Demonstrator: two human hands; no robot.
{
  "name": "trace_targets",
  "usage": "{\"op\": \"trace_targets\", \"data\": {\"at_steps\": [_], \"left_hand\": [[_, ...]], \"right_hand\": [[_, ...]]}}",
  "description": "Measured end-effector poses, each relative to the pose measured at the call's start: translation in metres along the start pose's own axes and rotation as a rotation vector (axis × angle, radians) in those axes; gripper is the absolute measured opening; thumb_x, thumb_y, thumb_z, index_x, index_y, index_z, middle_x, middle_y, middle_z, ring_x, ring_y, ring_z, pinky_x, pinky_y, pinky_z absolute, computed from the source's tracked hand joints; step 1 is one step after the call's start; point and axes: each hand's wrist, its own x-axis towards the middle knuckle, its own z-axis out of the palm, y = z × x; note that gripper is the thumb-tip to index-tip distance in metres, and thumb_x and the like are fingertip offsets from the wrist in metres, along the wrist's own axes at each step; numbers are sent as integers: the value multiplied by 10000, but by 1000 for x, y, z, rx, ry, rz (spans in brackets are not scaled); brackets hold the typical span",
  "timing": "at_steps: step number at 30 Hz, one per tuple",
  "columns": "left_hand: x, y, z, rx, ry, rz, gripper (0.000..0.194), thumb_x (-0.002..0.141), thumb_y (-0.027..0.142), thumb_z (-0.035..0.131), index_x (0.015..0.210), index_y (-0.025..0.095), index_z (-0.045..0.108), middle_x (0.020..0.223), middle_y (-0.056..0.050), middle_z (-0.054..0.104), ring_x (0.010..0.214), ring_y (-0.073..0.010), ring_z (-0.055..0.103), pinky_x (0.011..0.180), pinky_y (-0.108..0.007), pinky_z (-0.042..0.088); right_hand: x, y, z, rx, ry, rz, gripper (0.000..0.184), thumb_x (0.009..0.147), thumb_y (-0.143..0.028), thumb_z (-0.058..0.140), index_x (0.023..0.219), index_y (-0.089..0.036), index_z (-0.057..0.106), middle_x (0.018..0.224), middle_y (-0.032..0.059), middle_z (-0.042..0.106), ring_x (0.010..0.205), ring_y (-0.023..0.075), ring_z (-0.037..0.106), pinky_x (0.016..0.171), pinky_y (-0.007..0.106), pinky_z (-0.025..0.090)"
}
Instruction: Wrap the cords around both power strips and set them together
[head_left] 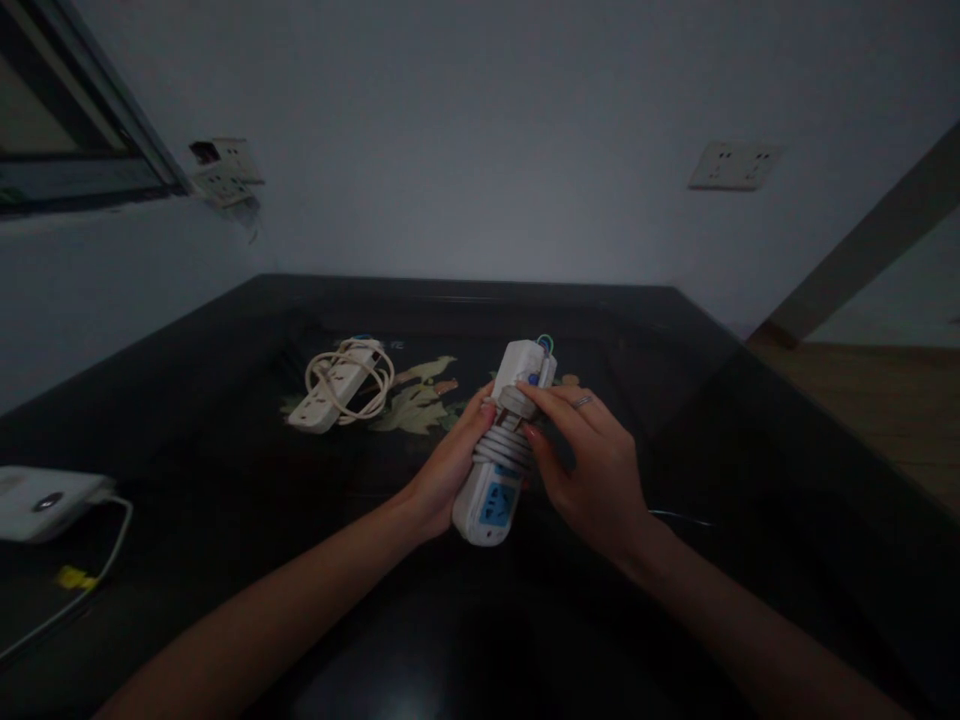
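Power strip, apparently white, blue-faced near one end, cord coiled round.

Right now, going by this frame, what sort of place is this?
Probably a room in a home, dimly lit, though an office can't be ruled out. A dark table with a leaf design stands by a plain wall with a socket plate.

On my right hand I wear a slim, silvery ring, with a reddish thumbnail lower left of that ring, and both my forearms are bare.
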Motion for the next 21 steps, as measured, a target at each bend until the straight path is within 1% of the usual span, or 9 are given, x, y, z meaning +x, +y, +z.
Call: {"op": "trace_targets", "data": {"at_steps": [4,8,12,14,17,19,21], "left_hand": [[0,7,2,0,-19,27,464,854,392,608,1282,258,493,951,-32,677,734,-159,650,668,-271,528],[-2,11,3,-7,-28,-8,491,863,420,580,1317,278,458,981,-50,684,741,-193,660,672,-330,533],[-4,11,3,-36,-43,-75,500,873,465,540,1303,217,481,940,-87,692,776,-225,667,679,-358,537],[-5,11,3,-41,-41,-86,489,873,467,539,1290,217,497,948,-86,692,776,-221,666,683,-357,539],[-6,11,4,-26,-56,-40,467,864,423,577,1296,266,492,1026,-62,679,804,-206,662,696,-337,538],[-6,12,5,-7,-66,-21,471,858,412,594,1296,267,498,1042,-57,673,813,-198,660,702,-318,534],[-6,11,5,11,-45,-23,473,854,400,603,1293,257,504,1016,-52,676,799,-189,661,700,-300,529]], "right_hand": [[6,-3,-7,103,0,-34,437,862,-98,450,1277,-213,526,1146,97,640,1037,223,590,886,431,489],[13,2,-18,204,-37,-5,454,864,-110,454,1300,-222,514,1138,84,655,1032,211,607,859,405,507],[15,6,-25,228,-15,29,404,886,-156,465,1273,-238,547,1161,74,651,1058,212,603,877,410,503],[14,4,-25,226,-32,-10,396,896,-163,462,1276,-238,542,1196,75,641,1110,211,583,918,420,485],[10,0,-20,223,-60,-84,421,896,-136,451,1303,-226,509,1261,84,611,1191,201,540,1000,434,432],[7,-1,-15,225,-41,-90,434,892,-115,436,1308,-222,500,1260,91,610,1193,201,540,1018,444,414],[4,-2,-9,236,-15,-70,447,887,-106,419,1311,-228,494,1238,93,619,1172,210,553,1002,459,423]]}}
